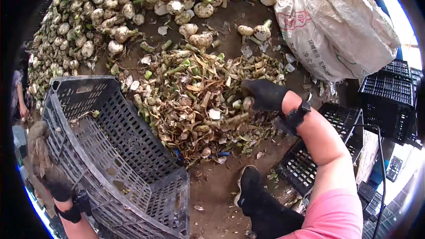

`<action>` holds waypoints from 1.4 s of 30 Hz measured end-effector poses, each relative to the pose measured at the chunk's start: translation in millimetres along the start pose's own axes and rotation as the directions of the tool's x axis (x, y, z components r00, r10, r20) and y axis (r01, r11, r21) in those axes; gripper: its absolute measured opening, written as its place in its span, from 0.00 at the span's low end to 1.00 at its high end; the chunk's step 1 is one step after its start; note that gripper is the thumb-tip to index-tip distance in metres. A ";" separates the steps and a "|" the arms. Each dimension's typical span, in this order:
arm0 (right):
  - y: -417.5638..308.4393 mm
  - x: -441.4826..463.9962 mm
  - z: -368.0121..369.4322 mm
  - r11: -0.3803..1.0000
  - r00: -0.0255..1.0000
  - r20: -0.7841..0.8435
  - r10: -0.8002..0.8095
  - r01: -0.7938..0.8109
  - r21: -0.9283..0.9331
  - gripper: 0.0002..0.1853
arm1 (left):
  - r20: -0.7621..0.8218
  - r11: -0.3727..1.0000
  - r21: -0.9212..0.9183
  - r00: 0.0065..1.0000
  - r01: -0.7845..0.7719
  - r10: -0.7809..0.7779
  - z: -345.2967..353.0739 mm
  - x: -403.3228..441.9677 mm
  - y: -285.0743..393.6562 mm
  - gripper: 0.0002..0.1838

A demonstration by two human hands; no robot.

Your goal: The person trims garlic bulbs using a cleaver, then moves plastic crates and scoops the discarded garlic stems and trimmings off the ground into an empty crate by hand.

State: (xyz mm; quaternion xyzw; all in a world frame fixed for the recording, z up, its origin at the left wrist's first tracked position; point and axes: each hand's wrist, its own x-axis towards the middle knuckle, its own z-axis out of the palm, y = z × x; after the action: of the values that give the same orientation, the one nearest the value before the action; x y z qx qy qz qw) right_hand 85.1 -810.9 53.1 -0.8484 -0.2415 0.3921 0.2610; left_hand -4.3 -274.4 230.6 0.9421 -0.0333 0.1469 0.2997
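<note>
A dark, soiled glove covers my left hand, which lies against the outer side of a black plastic crate at the left; its fingertips are hard to make out. The crate is tilted and holds only small scraps. My right hand, in a black glove, is over the right part of a heap of cut stalks and dry leaves. Its fingers are curled beside a pale bulb piece, and whether they grip it is unclear.
A large pile of dirty bulbs fills the back left. A white woven sack stands at the back right. Black crates sit at the right, another beneath my right arm. My shoe is at the bottom.
</note>
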 end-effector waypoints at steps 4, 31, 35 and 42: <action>-7.5 21.3 -29.9 0.951 0.979 0.201 -0.040 0.099 -0.295 0.29 | -0.012 0.991 0.021 0.991 -0.132 0.132 15.0 61.5 -2.0 0.13; -25.9 44.1 -84.4 0.707 0.686 -0.688 -0.235 0.607 0.364 0.16 | 0.189 0.994 -0.107 0.981 -0.021 0.041 10.1 -25.4 27.8 0.27; -47.0 85.4 -94.7 0.913 0.660 -0.749 0.062 0.265 0.309 0.23 | 0.104 0.999 0.028 0.994 0.034 -0.037 3.4 -46.6 -28.1 0.26; -81.7 176.5 -37.7 0.925 0.594 -0.764 0.252 -0.380 0.009 0.27 | 0.029 0.996 0.087 0.999 0.016 -0.019 17.0 -54.4 -21.6 0.25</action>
State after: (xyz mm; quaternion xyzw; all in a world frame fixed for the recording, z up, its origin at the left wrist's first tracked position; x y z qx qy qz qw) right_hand 199.8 -650.9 30.6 -0.9800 0.0135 0.0251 0.1968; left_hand -48.6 -267.9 189.3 0.9565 -0.0231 0.1316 0.2594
